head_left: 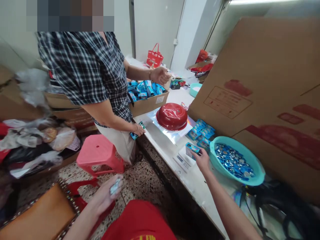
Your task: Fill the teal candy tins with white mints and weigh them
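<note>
My right hand (202, 160) is closed on a small blue box (192, 150), held over the white table (175, 156) beside a turquoise basin (260, 176). Inside the basin lie many shiny blue and silver round pieces (235, 161). Just beyond the box, several flat blue packs (201, 129) rest on the table. My left hand (106, 193) hangs above the floor to the left, blurred, its fingers closed around something small and pale blue (115, 186) that I cannot make out.
Opposite me stands a person in a checked shirt (82, 66), a blue box in the lowered hand. A red bowl (171, 116) lies upside down on the table. Behind it is a carton (150, 106) of blue boxes. A pink stool (97, 150) and a large cardboard sheet (270, 60) flank the area.
</note>
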### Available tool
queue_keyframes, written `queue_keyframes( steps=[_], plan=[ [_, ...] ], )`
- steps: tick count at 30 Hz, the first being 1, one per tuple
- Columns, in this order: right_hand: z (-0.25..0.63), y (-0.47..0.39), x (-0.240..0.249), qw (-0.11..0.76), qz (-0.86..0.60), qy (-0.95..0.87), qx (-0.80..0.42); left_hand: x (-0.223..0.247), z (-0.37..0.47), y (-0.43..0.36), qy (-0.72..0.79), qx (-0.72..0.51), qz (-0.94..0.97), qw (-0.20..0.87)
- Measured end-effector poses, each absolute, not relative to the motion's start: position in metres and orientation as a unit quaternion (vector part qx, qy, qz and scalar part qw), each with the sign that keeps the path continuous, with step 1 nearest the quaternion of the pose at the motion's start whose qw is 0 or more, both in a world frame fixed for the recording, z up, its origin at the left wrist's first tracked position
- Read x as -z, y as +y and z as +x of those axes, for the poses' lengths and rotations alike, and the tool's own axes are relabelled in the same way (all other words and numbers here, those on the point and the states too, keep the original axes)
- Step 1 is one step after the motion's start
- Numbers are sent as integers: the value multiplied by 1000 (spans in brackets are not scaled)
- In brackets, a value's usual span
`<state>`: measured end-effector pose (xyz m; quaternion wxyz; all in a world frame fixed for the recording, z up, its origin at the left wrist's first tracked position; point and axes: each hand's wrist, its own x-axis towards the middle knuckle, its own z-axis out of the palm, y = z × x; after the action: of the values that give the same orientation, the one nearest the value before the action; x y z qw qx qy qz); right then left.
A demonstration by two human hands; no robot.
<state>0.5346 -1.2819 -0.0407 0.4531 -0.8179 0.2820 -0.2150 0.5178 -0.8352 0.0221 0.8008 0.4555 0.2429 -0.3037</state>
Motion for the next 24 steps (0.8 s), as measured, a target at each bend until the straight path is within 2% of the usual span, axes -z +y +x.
queue_keyframes(
  steps=[5, 9, 15, 24],
  plan=[
    [549, -1208, -3, 517, -830, 125, 171, -91, 598, -907, 0, 400, 525, 751],
    [571, -1158, -24, 549, -820, 70, 144, -127, 656, -954, -46, 462, 594, 657],
    [592, -1125, -38, 540, -826, 35, 154, -121, 684, -964, -4, 487, 634, 601],
    [608, -1105, -38, 553, -818, 34, 154, -101, 693, -960, -32, 375, 709, 597]
  ],
)
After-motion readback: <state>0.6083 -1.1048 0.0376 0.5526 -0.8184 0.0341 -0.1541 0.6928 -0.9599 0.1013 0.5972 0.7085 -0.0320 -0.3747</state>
